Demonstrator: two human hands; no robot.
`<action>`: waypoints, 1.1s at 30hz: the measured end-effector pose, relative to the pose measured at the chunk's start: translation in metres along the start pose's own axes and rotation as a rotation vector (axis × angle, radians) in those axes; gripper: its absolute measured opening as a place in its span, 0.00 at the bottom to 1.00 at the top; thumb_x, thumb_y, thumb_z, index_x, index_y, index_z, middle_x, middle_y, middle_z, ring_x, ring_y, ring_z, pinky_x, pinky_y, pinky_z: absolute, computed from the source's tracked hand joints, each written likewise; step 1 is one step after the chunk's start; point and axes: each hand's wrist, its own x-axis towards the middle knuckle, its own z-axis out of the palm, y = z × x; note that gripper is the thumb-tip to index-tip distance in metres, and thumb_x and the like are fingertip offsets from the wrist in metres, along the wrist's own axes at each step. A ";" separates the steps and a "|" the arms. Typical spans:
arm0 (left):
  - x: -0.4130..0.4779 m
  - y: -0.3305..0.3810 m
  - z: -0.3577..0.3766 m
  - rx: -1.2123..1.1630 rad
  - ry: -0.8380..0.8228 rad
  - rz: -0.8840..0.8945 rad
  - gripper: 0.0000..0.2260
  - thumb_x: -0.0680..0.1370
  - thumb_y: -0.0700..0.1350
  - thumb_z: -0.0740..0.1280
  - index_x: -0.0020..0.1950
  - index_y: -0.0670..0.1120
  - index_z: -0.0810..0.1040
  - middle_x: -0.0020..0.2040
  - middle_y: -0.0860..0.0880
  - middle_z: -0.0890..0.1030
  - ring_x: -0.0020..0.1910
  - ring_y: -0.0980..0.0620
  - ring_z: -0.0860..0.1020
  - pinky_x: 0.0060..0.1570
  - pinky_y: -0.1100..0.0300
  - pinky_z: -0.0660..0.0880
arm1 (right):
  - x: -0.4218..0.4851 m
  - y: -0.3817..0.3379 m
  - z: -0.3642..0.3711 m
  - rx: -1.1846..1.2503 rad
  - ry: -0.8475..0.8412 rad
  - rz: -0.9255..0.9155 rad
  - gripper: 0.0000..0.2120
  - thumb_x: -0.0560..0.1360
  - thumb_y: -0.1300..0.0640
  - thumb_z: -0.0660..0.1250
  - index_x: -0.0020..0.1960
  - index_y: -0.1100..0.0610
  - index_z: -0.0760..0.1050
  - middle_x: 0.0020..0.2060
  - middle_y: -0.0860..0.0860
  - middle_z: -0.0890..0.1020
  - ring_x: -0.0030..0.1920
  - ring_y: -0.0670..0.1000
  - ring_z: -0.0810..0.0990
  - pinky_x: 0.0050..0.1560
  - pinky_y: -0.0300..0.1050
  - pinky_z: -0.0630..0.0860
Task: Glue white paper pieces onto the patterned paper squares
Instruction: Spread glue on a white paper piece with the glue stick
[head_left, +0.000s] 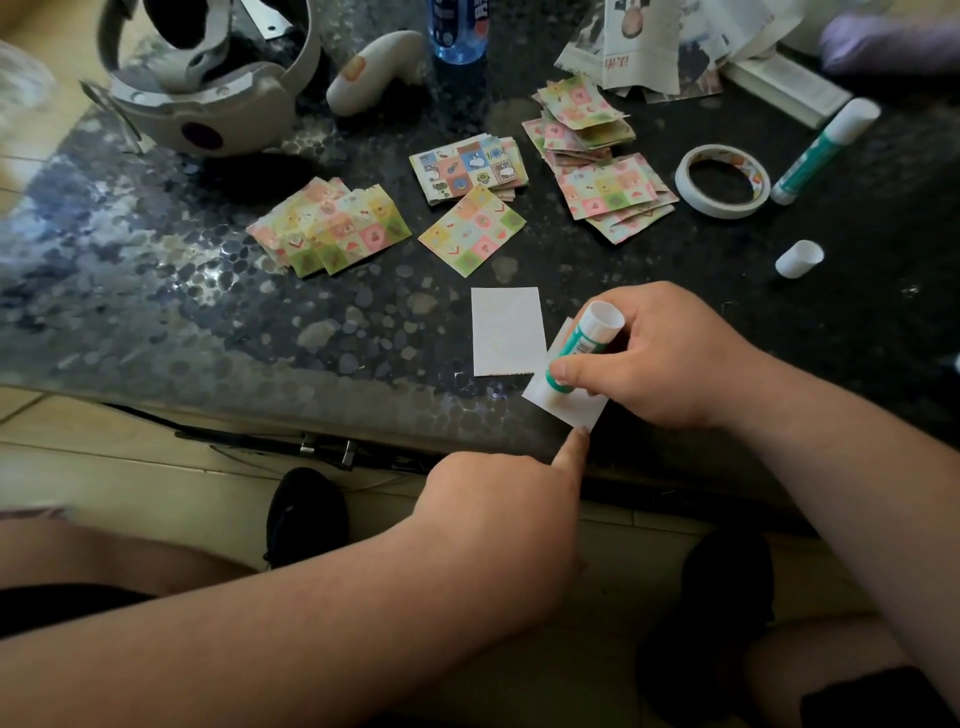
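Head view: glue tip is hidden under the right hand, so contact with the paper can't be confirmed. Right hand is clamped on a green-and-white glue stick, tilted, lower end on a small white paper piece at the table's near edge. Left hand is curled, index fingertip pinning that piece's near corner. Second white piece lies just beside, upper left. Patterned squares sit in stacks farther back.

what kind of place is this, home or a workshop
Most likely a home, at a low pebble-patterned table over a tiled floor. Household clutter points that way: a VR headset, a water bottle and newspapers beside the craft papers.
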 end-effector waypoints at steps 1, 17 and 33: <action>0.000 0.000 0.000 0.000 -0.001 0.001 0.42 0.81 0.61 0.63 0.81 0.55 0.34 0.38 0.52 0.71 0.37 0.50 0.73 0.35 0.55 0.70 | 0.000 0.000 0.000 -0.001 -0.007 0.002 0.09 0.73 0.48 0.76 0.47 0.52 0.82 0.42 0.46 0.84 0.44 0.47 0.83 0.49 0.55 0.82; -0.001 0.001 0.000 -0.014 -0.008 -0.009 0.43 0.81 0.61 0.63 0.81 0.54 0.33 0.38 0.52 0.72 0.35 0.51 0.72 0.34 0.55 0.69 | -0.001 -0.003 0.010 0.045 0.007 -0.012 0.10 0.73 0.47 0.77 0.47 0.52 0.83 0.42 0.46 0.85 0.44 0.48 0.84 0.49 0.55 0.82; 0.000 -0.003 0.006 0.075 0.169 0.045 0.39 0.81 0.62 0.62 0.83 0.51 0.45 0.59 0.45 0.74 0.57 0.44 0.73 0.52 0.50 0.72 | 0.004 0.012 -0.004 0.161 0.087 0.070 0.09 0.72 0.49 0.78 0.47 0.53 0.83 0.37 0.48 0.86 0.39 0.46 0.86 0.45 0.48 0.83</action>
